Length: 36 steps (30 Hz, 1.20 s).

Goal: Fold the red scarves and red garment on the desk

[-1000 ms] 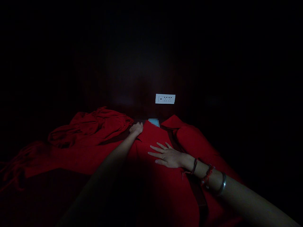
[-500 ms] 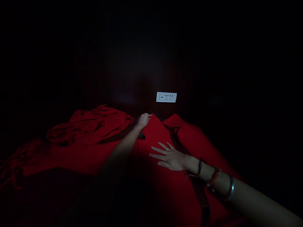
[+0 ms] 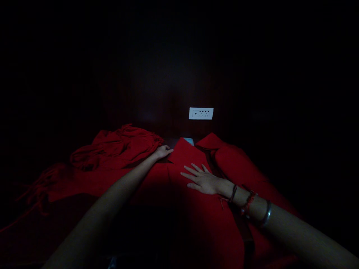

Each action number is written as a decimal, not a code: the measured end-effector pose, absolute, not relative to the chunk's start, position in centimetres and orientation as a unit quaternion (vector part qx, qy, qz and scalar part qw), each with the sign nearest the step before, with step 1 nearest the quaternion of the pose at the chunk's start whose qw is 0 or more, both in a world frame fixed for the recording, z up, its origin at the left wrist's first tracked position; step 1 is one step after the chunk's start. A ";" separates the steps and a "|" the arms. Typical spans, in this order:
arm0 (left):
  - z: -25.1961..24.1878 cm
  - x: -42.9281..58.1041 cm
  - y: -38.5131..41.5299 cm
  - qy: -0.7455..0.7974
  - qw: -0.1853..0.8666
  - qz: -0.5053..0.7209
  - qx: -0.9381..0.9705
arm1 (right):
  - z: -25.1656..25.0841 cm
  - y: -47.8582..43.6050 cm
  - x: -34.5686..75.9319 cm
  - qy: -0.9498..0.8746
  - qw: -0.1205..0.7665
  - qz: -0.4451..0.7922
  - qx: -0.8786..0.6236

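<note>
A smooth red cloth (image 3: 190,153) lies spread in front of me, its far end coming to a pointed corner. My right hand (image 3: 203,181) rests flat on it, palm down with the fingers spread. At the cloth's left slanted edge is my left hand (image 3: 164,152), its fingertips touching or very near that edge, thumb and forefinger slightly apart. A crumpled red fringed cloth (image 3: 112,149), like a shawl, lies to the left, close by my left wrist. Along the right runs another thick red fold (image 3: 238,164).
A white wall socket (image 3: 201,113) is on the dark wall beyond the cloth. Just behind the cloth's corner shows a small pixelated light-blue patch (image 3: 189,141). A dark strip (image 3: 244,231) runs between the red cloths on the right. Deep shadow hides most surroundings.
My left hand has moved from the far corner down and left along the cloth's edge. The corner has shifted slightly, and the light-blue patch now shows. My right hand stays flat.
</note>
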<state>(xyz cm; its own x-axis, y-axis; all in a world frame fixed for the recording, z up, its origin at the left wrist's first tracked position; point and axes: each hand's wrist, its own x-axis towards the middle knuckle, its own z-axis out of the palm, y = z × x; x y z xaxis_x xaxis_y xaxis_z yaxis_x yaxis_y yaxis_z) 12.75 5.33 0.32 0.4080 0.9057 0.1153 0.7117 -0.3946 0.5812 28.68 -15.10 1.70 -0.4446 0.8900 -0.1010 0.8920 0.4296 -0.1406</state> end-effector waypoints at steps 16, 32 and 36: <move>0.1 12.9 2.3 0.513 0.349 0.254 0.742 | 7.0 -0.3 30.4 0.716 -0.191 -0.096 0.665; 0.2 13.0 2.2 0.506 0.443 0.225 0.705 | 5.5 6.0 32.7 0.598 -0.314 -0.331 0.659; 0.7 12.4 1.9 0.496 0.443 0.185 0.724 | 5.5 5.8 32.8 0.609 -0.344 -0.312 0.643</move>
